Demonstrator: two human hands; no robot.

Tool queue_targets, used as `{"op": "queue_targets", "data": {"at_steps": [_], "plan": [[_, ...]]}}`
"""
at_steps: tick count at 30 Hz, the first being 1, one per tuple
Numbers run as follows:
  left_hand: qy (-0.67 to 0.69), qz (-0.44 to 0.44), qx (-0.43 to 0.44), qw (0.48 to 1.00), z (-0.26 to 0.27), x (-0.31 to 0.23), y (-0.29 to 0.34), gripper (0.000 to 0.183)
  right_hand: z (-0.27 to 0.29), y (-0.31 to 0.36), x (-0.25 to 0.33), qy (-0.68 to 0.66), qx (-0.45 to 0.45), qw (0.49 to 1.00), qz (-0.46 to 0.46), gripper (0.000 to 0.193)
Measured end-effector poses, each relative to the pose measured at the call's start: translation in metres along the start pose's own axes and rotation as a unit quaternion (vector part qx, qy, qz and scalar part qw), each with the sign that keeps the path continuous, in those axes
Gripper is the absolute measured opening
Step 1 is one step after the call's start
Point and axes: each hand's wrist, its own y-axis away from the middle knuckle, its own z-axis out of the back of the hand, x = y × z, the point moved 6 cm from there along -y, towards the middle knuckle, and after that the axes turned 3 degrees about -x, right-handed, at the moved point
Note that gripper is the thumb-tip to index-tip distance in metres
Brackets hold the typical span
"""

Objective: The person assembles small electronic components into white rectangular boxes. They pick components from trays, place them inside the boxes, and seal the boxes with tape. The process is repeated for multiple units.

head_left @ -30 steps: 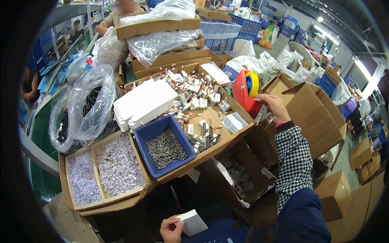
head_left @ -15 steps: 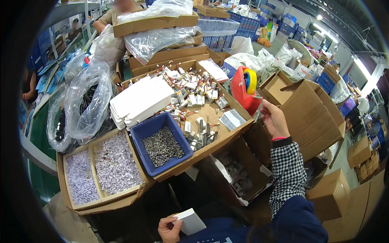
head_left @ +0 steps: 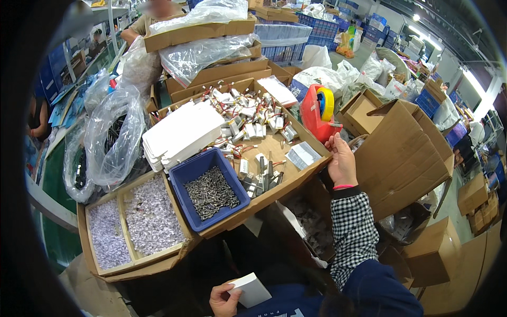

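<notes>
Low in front of me, my left hand (head_left: 224, 300) grips a small flat white box (head_left: 251, 291) by its left edge, thumb on top. My right hand (head_left: 341, 158) is at the front end of a red tape dispenser (head_left: 310, 112) that carries a yellow-cored roll of tape (head_left: 326, 104). Its thumb and fingertips are pinched together just below the cutting edge; whatever lies between them is too small to make out. The dispenser sits at the right edge of a shallow cardboard tray (head_left: 274, 194).
The tray holds small wired battery packs (head_left: 248, 113), a stack of white boxes (head_left: 182, 132), screwdrivers (head_left: 270, 171) and a blue bin (head_left: 240, 193) of small metal parts. A divided wooden tray (head_left: 122, 224) of small pale pieces adjoins it. Cardboard boxes (head_left: 406, 158) stand at right.
My right hand has moved left and slightly down, closer to the dispenser's front end. The clear strip seen at its fingers before no longer shows. My left hand still holds the white box.
</notes>
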Motion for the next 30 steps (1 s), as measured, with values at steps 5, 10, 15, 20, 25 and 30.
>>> {"op": "queue_targets", "data": {"at_steps": [5,10,15,20,25,30], "plan": [[0.009,-0.008,0.047,0.999,0.004,0.006,0.009,0.028,0.006,0.003,-0.010,-0.031,-0.001,1.000,-0.001,0.015],[-0.034,-0.091,0.058,0.994,0.002,-0.010,0.002,0.036,-0.008,0.045,0.020,-0.089,0.079,0.989,0.088,0.018],[-0.044,-0.073,-0.002,0.996,0.006,-0.022,-0.008,0.033,-0.039,0.165,-0.024,0.042,0.223,0.967,-0.115,0.024],[-0.102,-0.137,0.009,0.985,-0.003,-0.029,-0.009,0.033,-0.053,0.294,-0.103,0.008,0.286,0.852,-0.438,0.012],[-0.178,-0.198,0.021,0.964,-0.003,-0.040,-0.006,0.034,-0.054,0.329,-0.125,0.075,0.282,0.815,-0.500,0.013],[-0.254,-0.253,0.013,0.933,-0.003,-0.053,-0.004,0.036,-0.061,0.332,-0.127,0.127,0.306,0.809,-0.486,0.011]]}}
